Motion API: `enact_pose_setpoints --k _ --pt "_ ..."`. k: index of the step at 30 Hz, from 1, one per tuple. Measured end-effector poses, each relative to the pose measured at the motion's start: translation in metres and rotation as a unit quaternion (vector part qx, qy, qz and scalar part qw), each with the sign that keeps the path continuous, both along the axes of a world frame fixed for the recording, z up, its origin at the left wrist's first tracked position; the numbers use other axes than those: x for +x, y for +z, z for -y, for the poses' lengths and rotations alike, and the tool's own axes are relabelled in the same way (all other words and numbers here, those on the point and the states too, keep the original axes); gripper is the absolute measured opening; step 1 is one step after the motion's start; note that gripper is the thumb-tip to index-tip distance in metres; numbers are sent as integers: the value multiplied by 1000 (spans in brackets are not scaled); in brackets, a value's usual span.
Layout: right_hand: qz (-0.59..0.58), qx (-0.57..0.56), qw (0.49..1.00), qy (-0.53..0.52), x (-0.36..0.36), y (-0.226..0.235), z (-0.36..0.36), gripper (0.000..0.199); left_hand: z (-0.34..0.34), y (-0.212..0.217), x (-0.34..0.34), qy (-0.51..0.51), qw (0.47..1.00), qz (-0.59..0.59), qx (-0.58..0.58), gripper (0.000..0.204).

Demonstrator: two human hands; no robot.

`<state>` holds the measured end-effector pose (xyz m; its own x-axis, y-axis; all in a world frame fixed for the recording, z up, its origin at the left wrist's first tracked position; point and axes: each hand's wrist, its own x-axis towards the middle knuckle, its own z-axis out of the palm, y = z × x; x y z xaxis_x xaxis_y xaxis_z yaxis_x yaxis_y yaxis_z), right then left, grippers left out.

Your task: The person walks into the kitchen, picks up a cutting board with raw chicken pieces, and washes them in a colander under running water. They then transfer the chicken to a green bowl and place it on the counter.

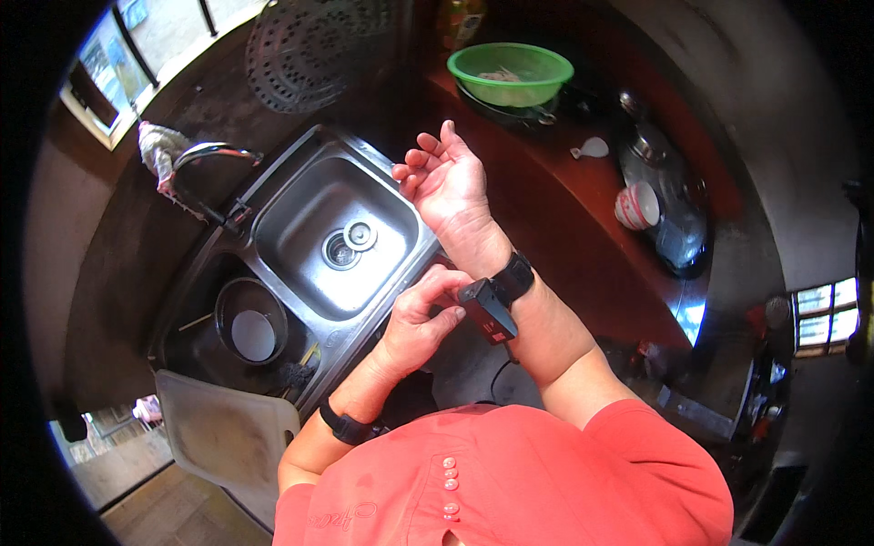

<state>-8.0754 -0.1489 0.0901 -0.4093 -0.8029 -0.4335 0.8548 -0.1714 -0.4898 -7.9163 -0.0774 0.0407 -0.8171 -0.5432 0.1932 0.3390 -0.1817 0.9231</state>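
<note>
My right hand (444, 180) is raised palm-up over the edge of a steel sink (300, 196), fingers loosely curled and holding nothing. A black band with a small black box-shaped device (492, 305) is strapped on my right wrist. My left hand (419, 318) pinches that device with thumb and fingers. A black band also circles my left wrist (344, 425). I wear a red shirt.
The sink has a drain (341, 248) and a curved tap (211, 153). A dark pot (250, 320) sits in the left basin beside a white cutting board (223, 435). On the dark red counter stand a green bowl (510, 73), a white cup (637, 206) and a kettle (669, 182).
</note>
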Motion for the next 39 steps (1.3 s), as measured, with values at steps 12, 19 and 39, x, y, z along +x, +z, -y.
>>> enact_pose_setpoints --k 12,19,39 --pt "-768 117 492 -392 -77 42 -256 20 -196 62 -60 -383 911 91 125 41" --pt "-634 212 660 -342 -89 96 -459 22 -332 78 -98 -519 843 135 46 34" --pt "-5 -19 922 -387 -78 83 -646 30 -481 -28 -239 -784 541 273 132 44"
